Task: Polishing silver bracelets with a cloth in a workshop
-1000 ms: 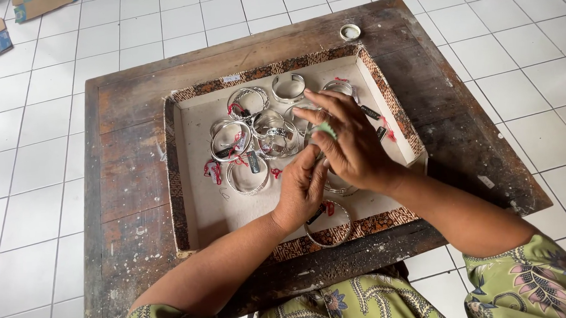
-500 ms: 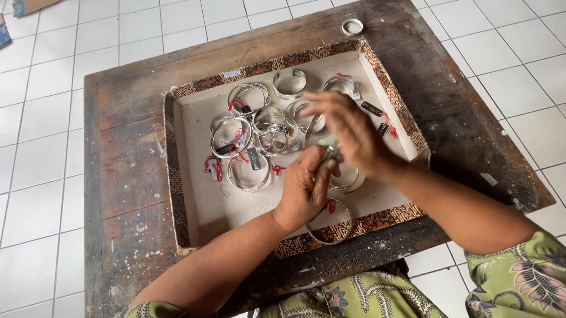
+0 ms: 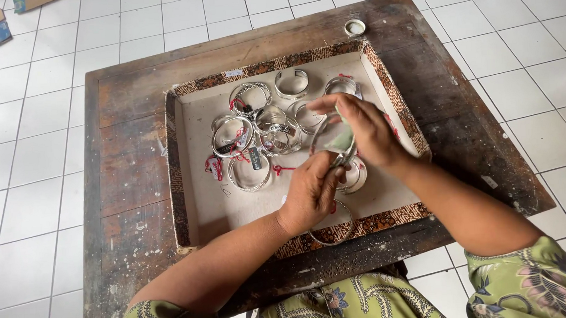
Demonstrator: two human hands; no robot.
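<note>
- table [image 3: 138, 184]: worn dark wood on white floor tiles, with a shallow tray [image 3: 199, 201] on top, its rim patterned brown.
- bangles [image 3: 256, 138]: a loose heap of silver rings with red tags, in the tray's far half.
- left hand [image 3: 310, 193]: curled narrow, fingertips pinching the lower edge of a bangle [image 3: 333, 141] held above the tray, right of the heap.
- right hand [image 3: 364, 127]: closed over that bangle's top, pressing a greenish cloth [image 3: 342, 137] on it.
- cap [image 3: 355, 27]: small, round, on the table's far edge.
</note>
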